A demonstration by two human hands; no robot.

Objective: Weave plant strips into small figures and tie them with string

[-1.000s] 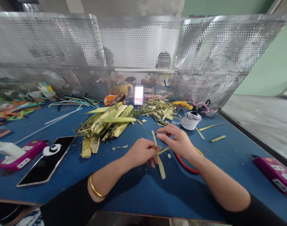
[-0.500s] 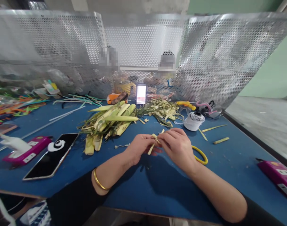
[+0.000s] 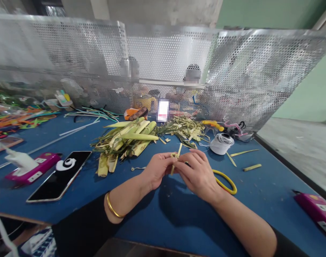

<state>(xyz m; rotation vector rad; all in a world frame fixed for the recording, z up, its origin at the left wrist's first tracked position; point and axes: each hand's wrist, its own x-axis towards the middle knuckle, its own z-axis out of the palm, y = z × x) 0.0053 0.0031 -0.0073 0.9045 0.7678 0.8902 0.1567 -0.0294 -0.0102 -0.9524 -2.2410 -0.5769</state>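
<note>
Over the middle of the blue table (image 3: 184,228), my left hand (image 3: 159,167) pinches a small pale-green piece of folded leaf strips (image 3: 174,155). One strip end points up from it and another hangs below. My right hand (image 3: 196,175) has its fingers closed at the right side of the same piece; its fingertips partly hide it. Just right of that hand lies a yellow ring (image 3: 227,181). A pile of pale-green husks (image 3: 131,137) lies beyond my left hand, and a heap of shredded strips (image 3: 188,128) beyond my right.
A white thread spool (image 3: 221,144) stands at right, near yellow-handled scissors (image 3: 212,125) and loose leaf pieces (image 3: 252,167). A phone (image 3: 60,178) and a magenta power strip (image 3: 34,167) lie at left. A perforated metal screen (image 3: 163,46) borders the back, with people behind it.
The leaf strip piece has turned, so its upper end stands more upright. My right hand's fingers have shifted slightly left and lower around it. The whole view has tilted a little.
</note>
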